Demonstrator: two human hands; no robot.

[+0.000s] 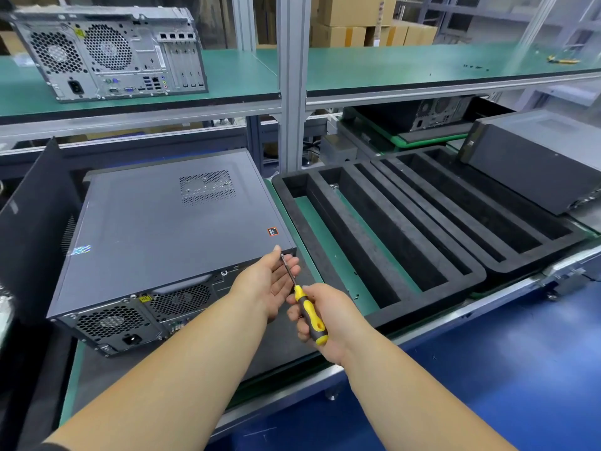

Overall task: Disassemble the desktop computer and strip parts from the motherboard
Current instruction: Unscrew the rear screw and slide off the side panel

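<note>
Computer case [162, 229] lies flat on the green bench mat [73, 379], rear panel facing the person, its near right corner just beside the foam tray [325, 222]. Only a narrow strip of mat separates case and tray. Bare mat shows in front of the case, up to the bench's metal edge. A black panel [32, 222] stands close on the case's left side. Overhead shelf [227, 102] hangs above the back of the case.

A second computer [107, 53] sits on that shelf, rear facing out. Another black case [536, 164] at far right is cut off by the frame. The screw at the corner is too small to make out, and the screwdriver tip is hidden against the left hand.

Right hand [320, 317] wraps around the yellow-black handle of the screwdriver [309, 307], shaft angled up-left toward the case's near right corner. Left hand [270, 278] is palm-up, fingers loosely extended, cradling the shaft at that corner.
</note>
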